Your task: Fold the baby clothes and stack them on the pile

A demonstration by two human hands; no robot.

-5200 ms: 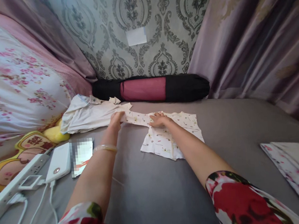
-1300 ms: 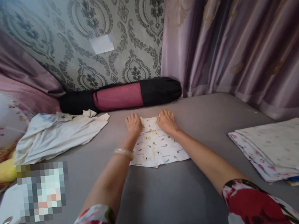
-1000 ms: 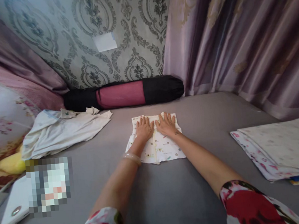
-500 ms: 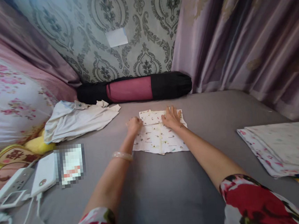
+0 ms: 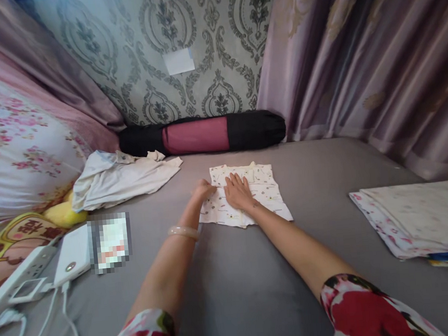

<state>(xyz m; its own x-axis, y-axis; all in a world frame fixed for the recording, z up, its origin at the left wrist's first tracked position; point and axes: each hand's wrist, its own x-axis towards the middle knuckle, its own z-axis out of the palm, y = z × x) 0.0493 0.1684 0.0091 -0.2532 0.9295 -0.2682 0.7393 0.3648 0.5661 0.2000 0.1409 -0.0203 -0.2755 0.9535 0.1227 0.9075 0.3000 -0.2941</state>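
Observation:
A small white printed garment (image 5: pixel 266 198), seemingly a baby's, lies on the grey bed sheet with its far part folded over toward me. At its left edge, by the end of the fold, my left hand (image 5: pixel 203 190) is closed with the fingers curled on the cloth. My right hand (image 5: pixel 238 192) rests flat on the middle of the garment, fingers stretched and a little spread, across the fold line. Both palms hide part of the print.
A crumpled white garment (image 5: pixel 125 179) lies to the left. Folded printed cloths (image 5: pixel 427 213) are stacked at right. A black and pink roll (image 5: pixel 195 135) lies along the wall. A power strip (image 5: pixel 25 274), white power bank (image 5: pixel 72 254) and cables occupy the near left.
My right hand has slid left across the garment, from its right part to the middle, uncovering the right side. My left hand stays at the left edge. The view has shifted slightly.

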